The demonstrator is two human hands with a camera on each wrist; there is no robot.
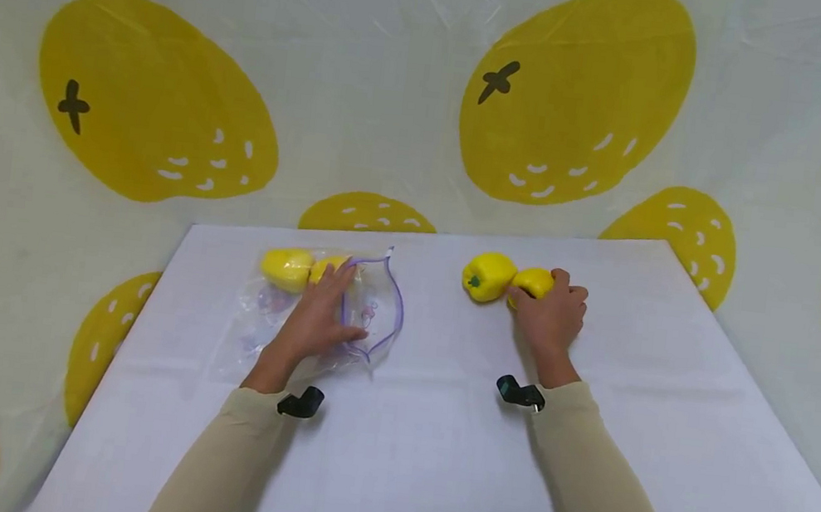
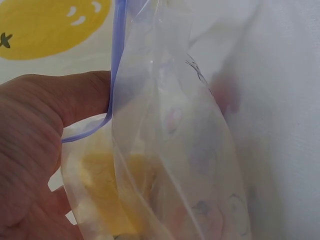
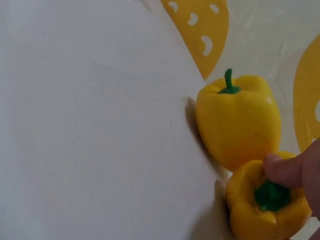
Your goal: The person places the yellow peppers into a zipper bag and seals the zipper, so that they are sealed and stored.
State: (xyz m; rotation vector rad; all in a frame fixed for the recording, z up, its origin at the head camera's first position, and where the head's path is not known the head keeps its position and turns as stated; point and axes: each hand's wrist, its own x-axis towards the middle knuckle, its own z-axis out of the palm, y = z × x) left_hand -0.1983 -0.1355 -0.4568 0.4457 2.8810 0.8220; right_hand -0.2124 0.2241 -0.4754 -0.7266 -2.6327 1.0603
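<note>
A clear zip bag with a purple zip lies on the left side of the table, two yellow peppers inside it. My left hand rests on the bag, thumb spread from the fingers; in the left wrist view the thumb meets the purple zip strip. On the right, my right hand grips a yellow bell pepper, its thumb beside the green stem. Another yellow bell pepper lies just left of it, stem toward me.
A white cloth covers the table, whose far edge meets a pale backdrop printed with big yellow fruit shapes. Small black wrist mounts sit at both cuffs.
</note>
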